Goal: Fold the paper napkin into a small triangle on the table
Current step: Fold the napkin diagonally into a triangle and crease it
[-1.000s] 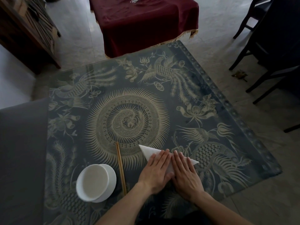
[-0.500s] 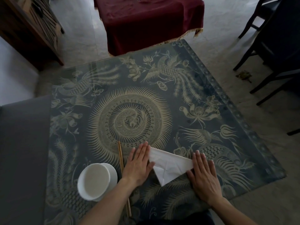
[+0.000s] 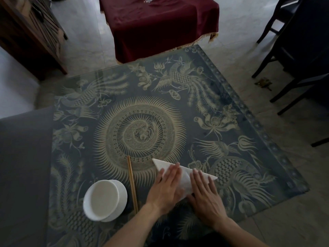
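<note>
A white paper napkin [image 3: 185,177], folded into a triangle, lies flat on the patterned glass-topped table [image 3: 142,111] near its front edge. My left hand [image 3: 167,188] rests palm-down on the napkin's left half, fingers together and stretched out. My right hand [image 3: 204,193] lies flat on the right half, covering the lower corner. Two napkin tips stick out: one far left of my fingers, one to the right. Neither hand grips anything.
A pair of wooden chopsticks [image 3: 132,182] lies left of the napkin, with a white bowl [image 3: 104,199] beyond them. A grey cloth [image 3: 23,166] covers the table's left side. A dark red covered table [image 3: 160,24] stands behind, dark chairs [image 3: 293,50] at right.
Half a second ago my hands were apart at the napkin's two ends, leaving it uncovered. Both have slid back to the middle and now press flat on it.
</note>
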